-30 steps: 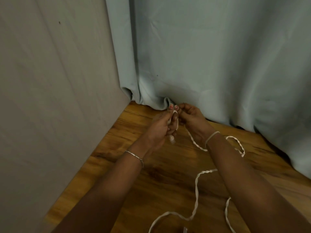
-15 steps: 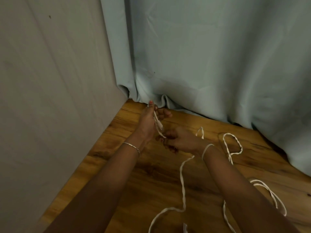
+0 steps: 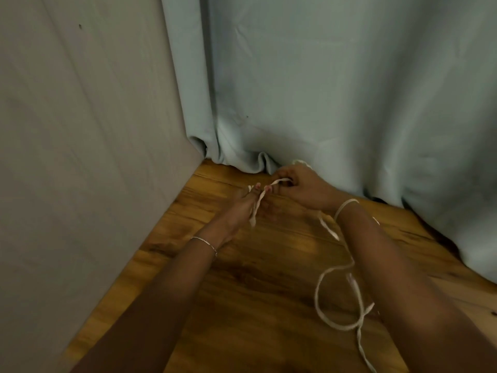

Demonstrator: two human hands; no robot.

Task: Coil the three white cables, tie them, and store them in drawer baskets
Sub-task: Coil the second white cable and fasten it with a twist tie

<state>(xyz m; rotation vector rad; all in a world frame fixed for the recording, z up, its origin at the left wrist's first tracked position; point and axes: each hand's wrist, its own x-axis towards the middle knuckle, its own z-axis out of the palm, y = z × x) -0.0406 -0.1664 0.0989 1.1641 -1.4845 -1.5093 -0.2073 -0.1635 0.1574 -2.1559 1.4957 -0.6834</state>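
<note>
One white cable [image 3: 326, 275] is in view, flat and ribbon-like, trailing in loose loops over the wooden floor at the lower right. My left hand [image 3: 242, 205] holds a few short turns of it wound across the palm and fingers. My right hand [image 3: 301, 188] is just to the right of the left hand and pinches the cable, pulling a short stretch taut between the two hands. The rest of the cable runs down from under my right wrist. No other cables or any drawer baskets are visible.
A grey panel or wall [image 3: 80, 170] stands close on the left. A pale blue curtain [image 3: 336, 90] hangs across the back and right, touching the wooden floor [image 3: 255, 292]. Both hands work in the corner where they meet.
My right hand rose from below the left hand to beside it near the curtain hem, carrying the cable. The loose loops on the floor shifted and drew in closer.
</note>
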